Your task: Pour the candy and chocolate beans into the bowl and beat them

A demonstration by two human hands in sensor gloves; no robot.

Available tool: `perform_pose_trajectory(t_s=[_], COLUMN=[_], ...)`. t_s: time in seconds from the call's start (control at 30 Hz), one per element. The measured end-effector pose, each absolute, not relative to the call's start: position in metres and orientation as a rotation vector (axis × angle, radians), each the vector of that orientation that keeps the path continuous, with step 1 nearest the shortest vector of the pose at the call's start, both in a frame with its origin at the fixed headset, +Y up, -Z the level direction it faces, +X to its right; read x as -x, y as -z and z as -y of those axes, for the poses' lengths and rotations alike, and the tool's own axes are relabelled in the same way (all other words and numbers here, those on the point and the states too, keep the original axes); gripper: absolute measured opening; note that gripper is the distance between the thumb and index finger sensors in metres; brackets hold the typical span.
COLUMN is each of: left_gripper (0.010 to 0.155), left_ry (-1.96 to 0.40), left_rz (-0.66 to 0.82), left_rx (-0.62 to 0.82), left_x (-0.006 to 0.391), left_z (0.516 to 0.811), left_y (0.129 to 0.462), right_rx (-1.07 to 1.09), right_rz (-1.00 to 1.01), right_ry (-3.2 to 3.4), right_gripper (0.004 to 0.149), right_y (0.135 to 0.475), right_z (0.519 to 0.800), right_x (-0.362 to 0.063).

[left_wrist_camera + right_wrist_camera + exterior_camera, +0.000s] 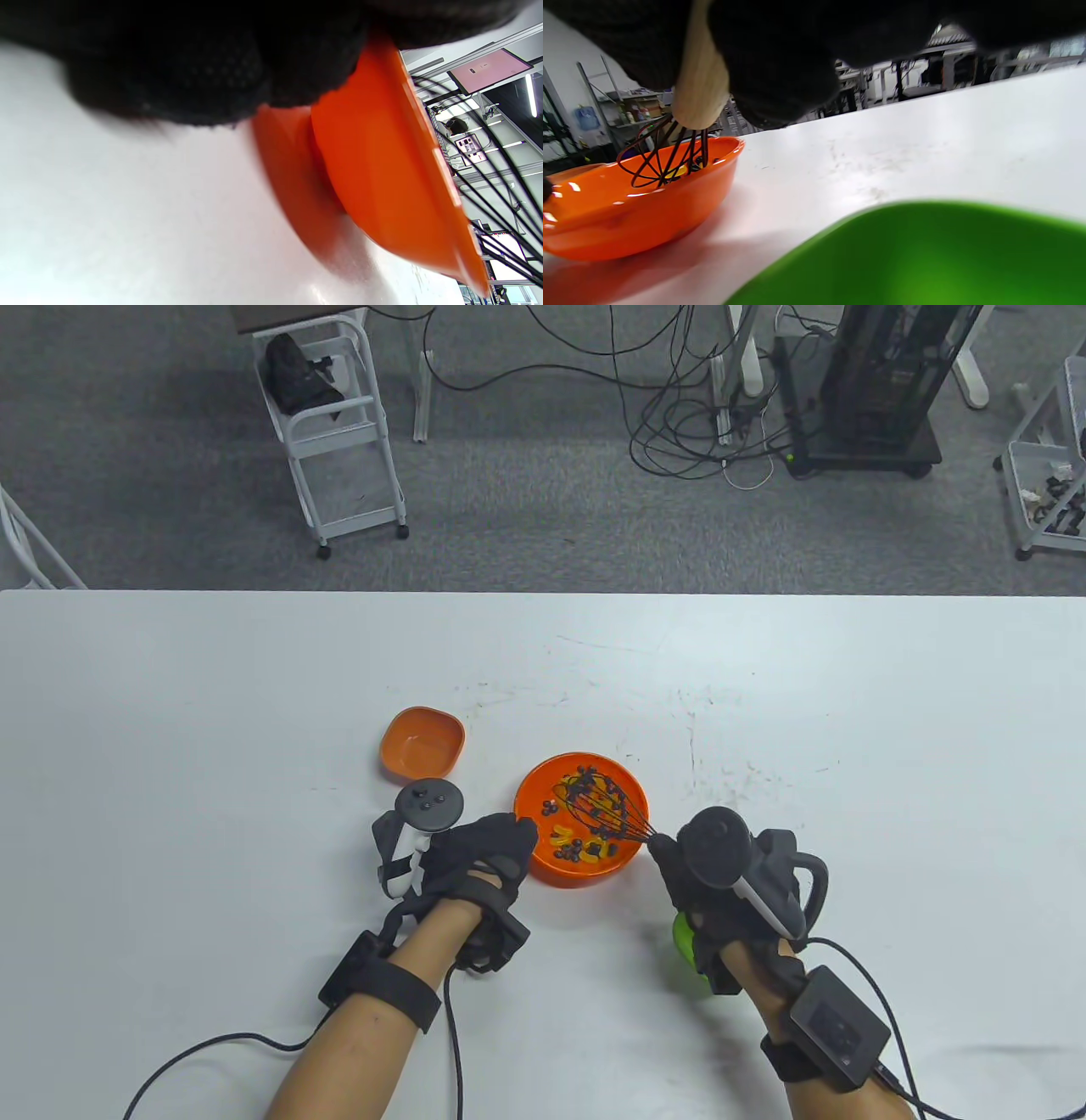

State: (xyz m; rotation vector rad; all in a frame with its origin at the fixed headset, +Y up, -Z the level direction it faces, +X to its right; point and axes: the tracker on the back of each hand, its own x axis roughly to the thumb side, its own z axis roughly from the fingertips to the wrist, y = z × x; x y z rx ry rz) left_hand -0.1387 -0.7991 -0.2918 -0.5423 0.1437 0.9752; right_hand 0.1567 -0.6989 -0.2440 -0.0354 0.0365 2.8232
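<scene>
The orange bowl [543,865] stands at the table's middle front with yellow candy and dark chocolate beans [570,848] in it. A black wire whisk [604,808] dips into the bowl, its wires among the sweets. My right hand [672,855] grips the whisk's wooden handle [699,89] just right of the bowl. My left hand [519,833] holds the bowl's left rim. In the left wrist view the gloved fingers [203,72] lie over the bowl's edge [382,169]. The right wrist view shows the whisk wires [664,159] inside the bowl [628,216].
An empty small orange dish [422,742] sits behind my left hand. A green dish [684,943] lies under my right wrist and fills the near part of the right wrist view [925,254]. White table [848,712] stretches to both sides.
</scene>
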Motion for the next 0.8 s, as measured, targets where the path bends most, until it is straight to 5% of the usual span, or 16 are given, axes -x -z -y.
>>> perform_pose_trajectory(t_s=[0.3,0.5,0.8], left_gripper=[0.047,0.048,0.048], left_ry=[-0.979,-0.974,-0.974], left_rz=[-0.166,-0.16,-0.16], left_rx=[0.533,0.53,0.53], left_x=[0.139,0.139,0.139], left_z=[0.799,0.799,0.799], left_y=[0.291,0.291,0.291], right_rx=[-0.094,-0.053,0.075], right_rz=[-0.237,-0.172,-0.043], right_ry=[-2.782,-2.911,-2.945], right_gripper=[0.057,0.055,0.056], right_y=[0.237,0.23,0.234], right_z=[0.689,0.668,0.674], right_x=[-0.151,-0.159,-0.166])
